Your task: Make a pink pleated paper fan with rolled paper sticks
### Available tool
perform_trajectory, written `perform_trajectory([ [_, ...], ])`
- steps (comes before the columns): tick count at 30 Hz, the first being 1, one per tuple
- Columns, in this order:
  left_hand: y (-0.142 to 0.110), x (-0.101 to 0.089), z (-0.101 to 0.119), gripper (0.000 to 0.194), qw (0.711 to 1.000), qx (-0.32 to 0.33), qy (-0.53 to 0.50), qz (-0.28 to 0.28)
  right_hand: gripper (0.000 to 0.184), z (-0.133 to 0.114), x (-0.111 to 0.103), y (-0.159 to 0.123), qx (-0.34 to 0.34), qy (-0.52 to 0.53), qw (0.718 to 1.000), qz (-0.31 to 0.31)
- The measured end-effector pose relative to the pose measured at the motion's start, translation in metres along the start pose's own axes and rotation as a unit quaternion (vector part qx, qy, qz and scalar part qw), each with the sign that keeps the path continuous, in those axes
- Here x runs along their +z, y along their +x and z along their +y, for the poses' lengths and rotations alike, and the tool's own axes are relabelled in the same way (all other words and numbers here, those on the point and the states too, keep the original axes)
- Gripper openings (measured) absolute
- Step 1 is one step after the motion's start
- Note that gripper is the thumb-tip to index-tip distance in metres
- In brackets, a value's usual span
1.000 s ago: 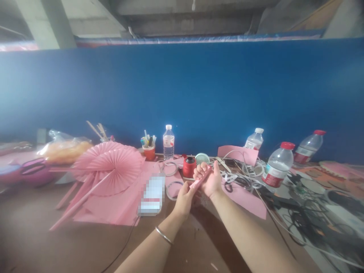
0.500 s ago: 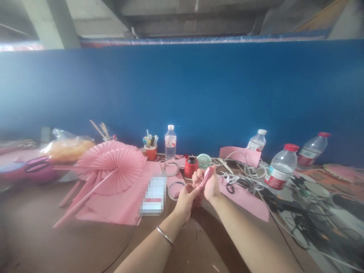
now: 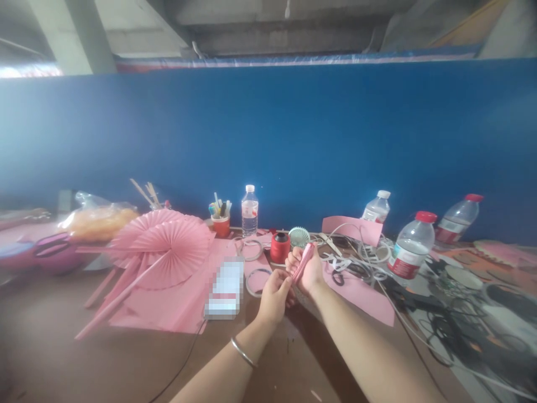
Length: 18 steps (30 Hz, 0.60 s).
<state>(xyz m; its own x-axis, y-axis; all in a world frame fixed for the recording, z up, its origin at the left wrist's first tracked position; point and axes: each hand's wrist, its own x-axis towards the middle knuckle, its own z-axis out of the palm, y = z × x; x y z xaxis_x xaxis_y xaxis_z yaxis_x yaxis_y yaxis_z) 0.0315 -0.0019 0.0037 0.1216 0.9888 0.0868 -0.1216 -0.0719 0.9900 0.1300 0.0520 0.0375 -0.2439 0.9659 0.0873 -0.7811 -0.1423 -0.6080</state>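
Observation:
Between my hands is a narrow pink bundle of pleated paper (image 3: 302,263), tilted with its upper end to the right. My right hand (image 3: 314,277) is closed around it, fingers curled on its far side. At the lower end, the thumb and fingers of my left hand (image 3: 273,295) pinch it; part of those fingers is hidden. Just beyond the hands stand a red round container with a black top (image 3: 280,246) and a small pale green ribbed round object (image 3: 299,237). Finished-looking pink paper fans (image 3: 172,249) lie to the left on pink sheets (image 3: 163,313).
A phone with a blurred screen (image 3: 224,288) lies left of my hands, near rolls of tape (image 3: 255,280). Behind stand a water bottle (image 3: 250,212) and a pen cup (image 3: 221,225). Cables (image 3: 361,268), pink paper (image 3: 369,302) and red-capped bottles (image 3: 411,246) crowd the right.
My hands stay on the pleated paper bundle, with its folded edges now turned more toward me. The whole view has shifted slightly; the things on the table have not moved.

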Motion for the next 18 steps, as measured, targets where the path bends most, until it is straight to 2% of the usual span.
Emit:
perform_trajectory([
  [3, -0.001, -0.001, -0.001, 0.021, 1.0, 0.008, 0.014, 0.009, 0.059, 0.0, -0.01, 0.002, -0.002, 0.01, 1.0, -0.004],
  [7, -0.002, -0.002, -0.003, 0.015, 0.998, 0.049, 0.027, 0.015, 0.06, 0.002, -0.026, 0.003, -0.014, 0.0, 1.0, -0.003],
  [13, -0.006, -0.003, -0.003, 0.009, 0.98, 0.12, 0.155, -0.018, 0.064, 0.017, -0.04, -0.001, -0.049, -0.098, 0.993, 0.034],
  [16, -0.004, -0.006, -0.001, 0.009, 0.957, 0.188, 0.217, 0.045, 0.065, 0.023, -0.041, -0.005, -0.086, -0.177, 0.977, 0.078],
  [18, -0.001, -0.009, -0.001, 0.021, 0.941, 0.214, 0.248, 0.089, 0.061, 0.025, -0.041, -0.01, -0.115, -0.233, 0.959, 0.109],
])
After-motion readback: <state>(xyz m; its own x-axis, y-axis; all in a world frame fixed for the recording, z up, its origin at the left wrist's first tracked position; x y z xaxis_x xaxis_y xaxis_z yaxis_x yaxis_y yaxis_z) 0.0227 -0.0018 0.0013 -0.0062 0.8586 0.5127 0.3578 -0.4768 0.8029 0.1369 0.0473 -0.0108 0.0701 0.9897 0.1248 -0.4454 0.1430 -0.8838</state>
